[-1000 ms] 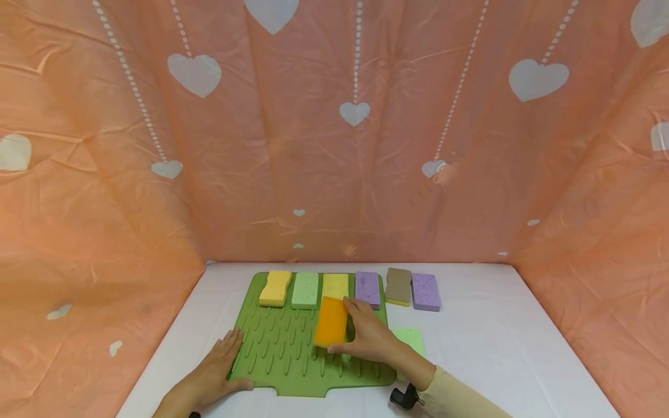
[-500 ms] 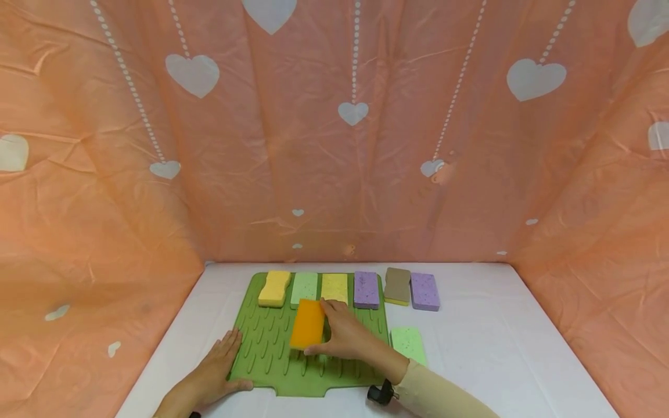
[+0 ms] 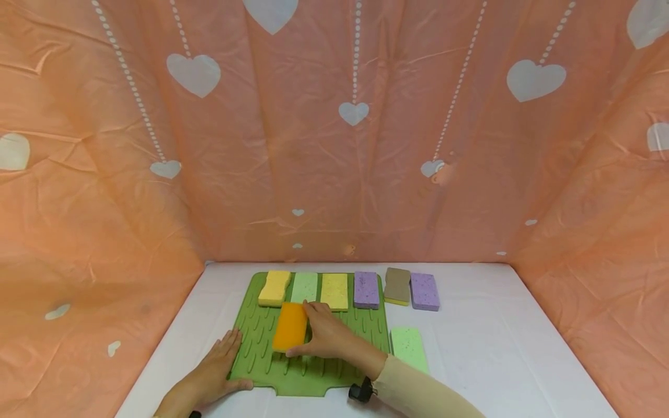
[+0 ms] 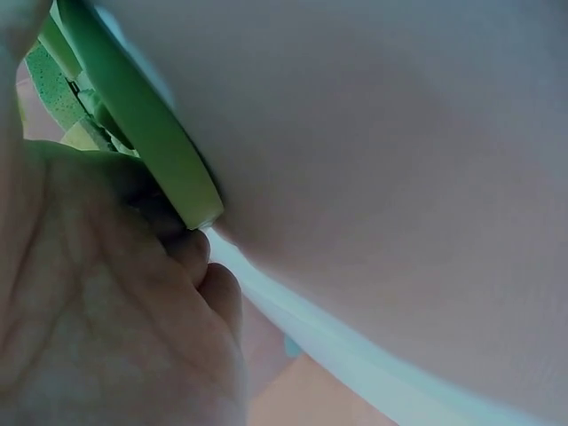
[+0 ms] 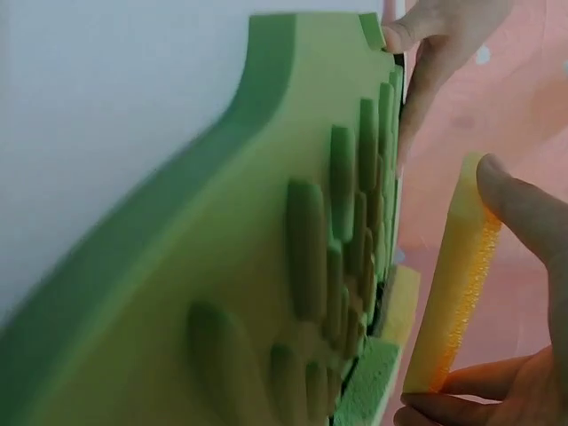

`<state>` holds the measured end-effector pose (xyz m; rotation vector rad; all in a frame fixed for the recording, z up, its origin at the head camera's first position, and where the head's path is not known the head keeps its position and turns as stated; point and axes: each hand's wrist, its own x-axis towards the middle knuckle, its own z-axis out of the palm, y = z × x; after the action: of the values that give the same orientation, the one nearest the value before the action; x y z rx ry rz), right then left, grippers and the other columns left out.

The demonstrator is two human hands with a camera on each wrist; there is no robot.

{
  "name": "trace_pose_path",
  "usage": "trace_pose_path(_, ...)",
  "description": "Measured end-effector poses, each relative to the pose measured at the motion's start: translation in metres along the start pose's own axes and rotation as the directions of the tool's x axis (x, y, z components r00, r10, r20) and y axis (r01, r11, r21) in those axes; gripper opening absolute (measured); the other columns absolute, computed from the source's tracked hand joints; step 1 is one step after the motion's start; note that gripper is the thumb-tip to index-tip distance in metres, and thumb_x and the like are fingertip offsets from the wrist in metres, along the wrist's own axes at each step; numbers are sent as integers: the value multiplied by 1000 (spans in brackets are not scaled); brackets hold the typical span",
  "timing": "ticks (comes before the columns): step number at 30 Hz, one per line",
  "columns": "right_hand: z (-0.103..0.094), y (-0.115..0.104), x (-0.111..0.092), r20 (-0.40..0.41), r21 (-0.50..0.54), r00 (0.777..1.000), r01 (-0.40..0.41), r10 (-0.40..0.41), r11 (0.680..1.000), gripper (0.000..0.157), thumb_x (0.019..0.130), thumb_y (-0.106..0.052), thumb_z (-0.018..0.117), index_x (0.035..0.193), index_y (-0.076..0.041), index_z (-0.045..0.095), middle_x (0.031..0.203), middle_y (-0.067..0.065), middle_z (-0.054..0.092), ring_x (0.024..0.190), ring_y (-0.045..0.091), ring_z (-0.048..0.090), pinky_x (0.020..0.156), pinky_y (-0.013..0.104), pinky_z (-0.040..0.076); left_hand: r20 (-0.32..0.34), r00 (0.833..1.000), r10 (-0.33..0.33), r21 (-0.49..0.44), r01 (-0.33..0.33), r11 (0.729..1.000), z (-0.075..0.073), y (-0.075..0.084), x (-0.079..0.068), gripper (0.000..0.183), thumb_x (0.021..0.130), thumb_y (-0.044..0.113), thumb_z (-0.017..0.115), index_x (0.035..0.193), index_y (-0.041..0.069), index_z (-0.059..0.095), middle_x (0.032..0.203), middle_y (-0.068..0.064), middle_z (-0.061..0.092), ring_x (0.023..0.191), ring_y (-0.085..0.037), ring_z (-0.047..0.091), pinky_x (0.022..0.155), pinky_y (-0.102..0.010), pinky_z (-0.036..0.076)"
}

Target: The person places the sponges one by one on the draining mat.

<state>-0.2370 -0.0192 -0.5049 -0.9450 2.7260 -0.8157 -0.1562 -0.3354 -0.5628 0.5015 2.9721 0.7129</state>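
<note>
My right hand [image 3: 328,335] pinches an orange sponge [image 3: 290,327] by its ends, thumb at the near end and fingers at the far one. In the right wrist view the sponge [image 5: 453,293] is tilted and held apart from the green ridged mat [image 5: 177,231], its paler side toward the mat. My left hand [image 3: 213,367] rests with straight fingers at the left edge of the mat [image 3: 300,383], thumb by the near corner. Along the mat's far side lie a wavy yellow sponge [image 3: 274,288], a light green sponge [image 3: 305,285], a yellow sponge [image 3: 335,291] and a purple sponge [image 3: 366,289].
Right of the mat, on the white table [image 3: 486,342], lie a grey-brown sponge [image 3: 398,284] and another purple sponge [image 3: 425,291]. A second light green sponge [image 3: 408,345] lies by the mat's right edge. An orange curtain [image 3: 334,191] with hearts encloses the back and sides.
My right hand has carried the orange sponge leftward over the mat, from in front of the yellow sponge toward the wavy one. The left hand stays where it was.
</note>
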Motion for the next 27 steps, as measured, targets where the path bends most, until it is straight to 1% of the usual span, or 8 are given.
trace_pose_path(9,22,-12,13,21,-14,1000,9,-9,1000,118,82,-70,84,167,-4,35,169,13,40,154,29,42,120,46,45,10,1000,-15,22,15,1000,-3,1,1,125,84,68,79,157,-20,31,167,-41,23,154,-61,22,106,1,-20)
trace_pose_path(11,25,-14,15,28,-15,1000,2,-2,1000,118,83,-70,84,167,-4,34,170,13,39,153,28,44,119,45,46,37,999,-38,4,38,999,-5,5,0,124,84,66,80,159,-20,29,169,-39,21,157,-58,19,116,-6,-17)
trace_pose_path(14,28,-15,17,36,-21,999,0,1,1000,119,82,-70,84,167,-4,34,170,15,39,151,29,46,118,45,48,62,996,-65,-15,66,998,-6,8,0,125,84,66,81,160,-18,28,171,-38,18,158,-56,16,116,-7,-17)
trace_pose_path(17,32,-17,20,33,-52,999,8,-6,999,119,82,-71,84,167,-3,36,169,16,40,150,29,48,117,44,48,91,994,-66,-38,70,997,-11,14,0,124,85,62,82,159,-20,26,169,-41,17,157,-59,14,131,-29,-8)
trace_pose_path(18,34,-17,22,31,-65,1000,10,-8,998,119,82,-72,83,166,-3,36,169,16,40,151,29,47,118,44,48,91,993,-69,-42,73,996,-11,15,0,124,85,62,82,160,-20,26,170,-40,17,157,-59,14,131,-29,-8)
trace_pose_path(21,36,-19,26,21,-109,999,28,-25,994,118,82,-75,81,166,-3,38,168,15,43,150,29,48,119,42,47,111,991,-70,-61,77,995,-18,22,-1,123,86,58,83,160,-21,24,168,-42,17,157,-60,14,129,-64,6)
trace_pose_path(24,36,-22,28,19,-136,999,36,-34,990,117,83,-75,80,165,-4,38,167,14,45,151,29,47,121,43,45,101,992,-69,-80,77,994,-16,19,-1,124,86,59,83,160,-20,23,169,-42,16,158,-58,11,131,-57,0)
trace_pose_path(27,36,-25,30,25,-151,999,25,-21,988,117,83,-76,79,166,-5,37,167,13,45,153,28,45,122,45,43,71,997,-29,-105,37,994,-10,11,-2,125,87,61,81,159,-21,23,167,-44,15,158,-58,8,129,-40,-14)
